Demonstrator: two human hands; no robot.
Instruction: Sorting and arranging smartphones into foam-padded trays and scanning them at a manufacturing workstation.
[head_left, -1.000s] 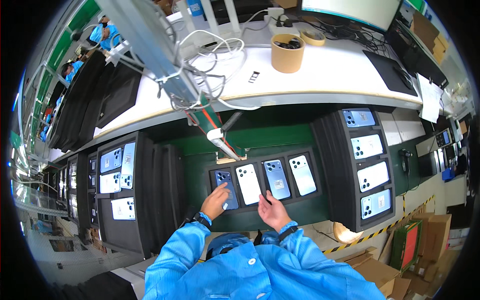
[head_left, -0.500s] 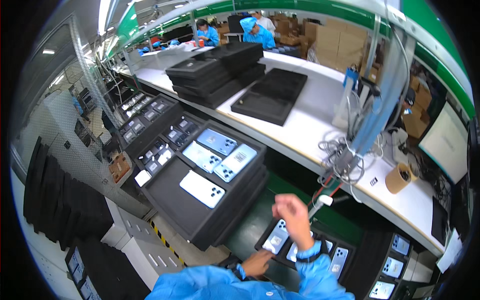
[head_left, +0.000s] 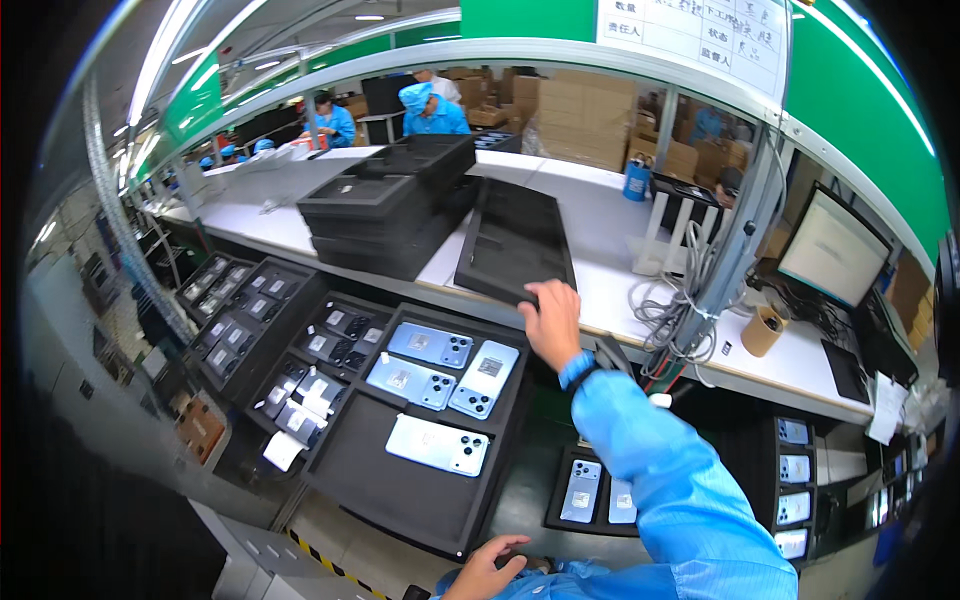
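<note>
My right hand reaches forward to a flat black foam tray on the white bench. Its fingers are spread and slightly bent at the tray's near edge; whether they touch it is unclear. Low in the picture, my left hand is open, thumb apart from the fingers, holding nothing. Between me and the bench, a stacked black tray carries several light blue phones, including a single phone nearest me. A smaller black tray with blue phones lies below my right forearm, which hides part of it.
Stacked black trays stand on the bench. Trays of dark phone parts lie at left. A metal post with bundled cables, a cardboard cup and a monitor are at right. Several people in blue work beyond.
My right hand has moved up and forward from above the phones at lower right to the flat tray on the bench. My left hand has drawn back lower. The view has turned.
</note>
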